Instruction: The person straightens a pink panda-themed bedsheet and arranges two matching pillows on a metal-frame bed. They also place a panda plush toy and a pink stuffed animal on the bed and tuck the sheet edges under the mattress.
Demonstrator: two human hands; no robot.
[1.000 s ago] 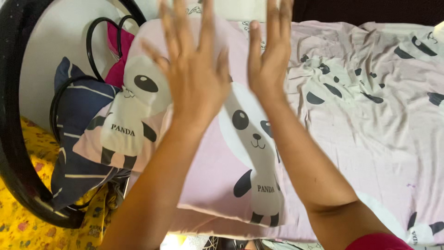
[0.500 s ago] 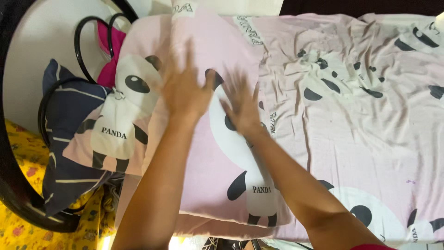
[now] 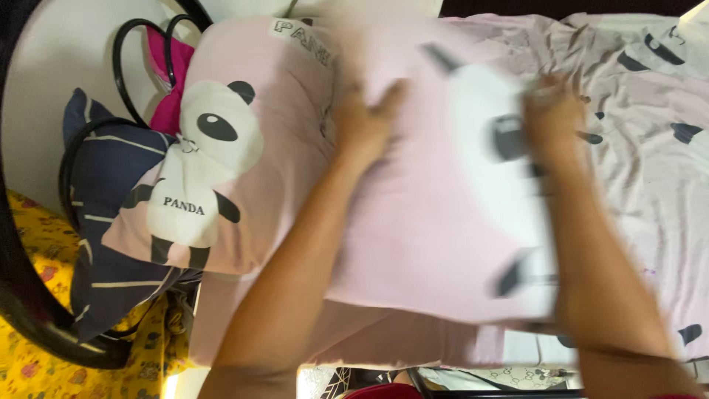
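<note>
A pink pillow (image 3: pixel 436 229) with a panda print lies blurred across the middle of the bed. My left hand (image 3: pixel 365 122) grips its upper left edge, and my right hand (image 3: pixel 550 111) grips its upper right edge. Both forearms reach up from the bottom of the view on either side of the pillow. A second pink panda pillow (image 3: pixel 221 155) lies just to the left, partly under the held one. Motion blur hides the fingers' detail.
A navy striped pillow (image 3: pixel 107 192) and a magenta cloth (image 3: pixel 168 111) sit at the left against a black curved metal headboard (image 3: pixel 18 295). A yellow floral fabric (image 3: pixel 37 362) shows at bottom left. The wrinkled pink panda bedsheet (image 3: pixel 650 170) spreads to the right.
My hands went from raised and open, down onto the pillow, then spread apart and took hold of its edges. The pillow has shifted to the right.
</note>
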